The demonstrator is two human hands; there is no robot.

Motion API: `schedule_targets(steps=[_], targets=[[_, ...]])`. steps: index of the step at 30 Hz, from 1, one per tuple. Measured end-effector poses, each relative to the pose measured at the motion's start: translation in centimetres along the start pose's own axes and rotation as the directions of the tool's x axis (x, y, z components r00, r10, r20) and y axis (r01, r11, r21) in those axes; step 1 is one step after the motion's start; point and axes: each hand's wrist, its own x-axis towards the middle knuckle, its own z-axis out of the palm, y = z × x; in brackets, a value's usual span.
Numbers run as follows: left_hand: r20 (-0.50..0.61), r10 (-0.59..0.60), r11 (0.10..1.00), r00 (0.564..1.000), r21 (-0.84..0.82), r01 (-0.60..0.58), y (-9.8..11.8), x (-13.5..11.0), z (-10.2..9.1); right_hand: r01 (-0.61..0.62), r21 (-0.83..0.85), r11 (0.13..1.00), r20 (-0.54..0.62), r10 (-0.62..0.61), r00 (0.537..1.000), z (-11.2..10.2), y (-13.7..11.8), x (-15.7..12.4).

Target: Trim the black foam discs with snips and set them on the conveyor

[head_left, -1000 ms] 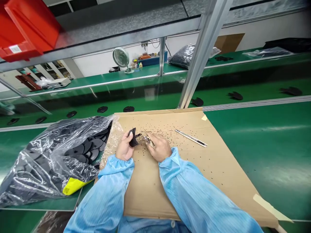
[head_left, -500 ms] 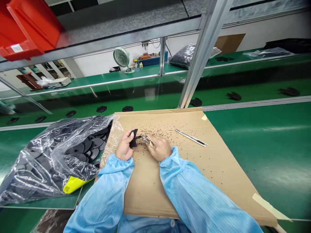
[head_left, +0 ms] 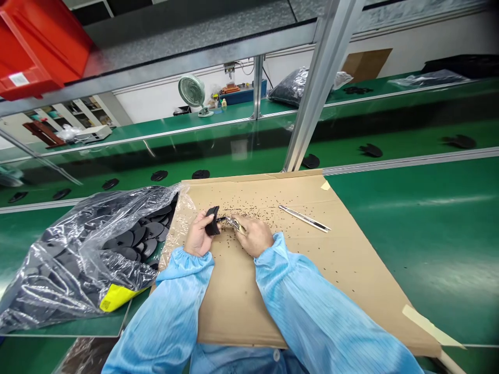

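Two light blue sleeves reach in from the bottom edge, over a brown cardboard sheet laid on a green worktop. Pale tape lies on the sheet's near right corner. To the left, a clear plastic bag holds many flat black discs, and a yellow label shows at its near edge.

Above the middle of the cardboard, the left hand pinches a curved black part between thumb and fingers, tilted so that a thin dark piece on it points right. The right hand is closed around a small metal plier-like tool, whose tip meets or nearly meets that thin piece; it is too small to tell which. Tiny black bits are scattered on the sheet around and beyond both hands, and a slim knife lies to their right.

Past the cardboard, a row of dark parts rests on a green belt, crossed by a slanting metal post. Farther back, a pale green fan and a filled plastic bag stand on another green surface.
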Motion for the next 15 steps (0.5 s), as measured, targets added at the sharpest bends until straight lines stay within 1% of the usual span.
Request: schedule_targets(steps=[2, 3, 5, 7, 9, 12, 15], targets=[[0.023, -0.004, 1.0, 1.0, 0.011, 0.004, 0.1, -0.24, 0.23, -0.025, 0.069, 0.997, -0.048, 0.029, 0.998, 0.03, 0.03, -0.01], [0.029, 0.014, 1.0, 0.999, 0.013, -0.014, 0.12, -0.31, 0.33, -0.042, 0.096, 0.994, -0.071, 0.049, 0.996, 0.02, 0.05, 0.0], [0.017, 0.07, 0.998, 0.997, 0.001, -0.07, 0.12, -0.31, 0.45, -0.077, 0.13, 0.989, -0.113, 0.092, 0.989, -0.02, 0.09, 0.04], [-0.009, 0.099, 0.995, 0.995, -0.021, -0.099, 0.11, -0.16, 0.43, -0.083, 0.141, 0.987, -0.134, 0.102, 0.986, -0.04, 0.13, 0.06], [-0.038, 0.1, 0.994, 0.994, -0.042, -0.101, 0.11, 0.05, 0.28, -0.072, 0.129, 0.989, -0.127, 0.089, 0.988, -0.03, 0.15, 0.04], [-0.061, 0.07, 0.995, 0.996, -0.072, -0.074, 0.13, 0.32, -0.08, -0.06, 0.104, 0.993, -0.095, 0.07, 0.993, 0.02, 0.14, -0.06], [-0.001, 0.025, 0.994, 1.0, -0.103, -0.025, 0.12, 0.45, -0.41, -0.063, 0.102, 0.993, -0.075, 0.071, 0.995, 0.03, 0.1, -0.11]])
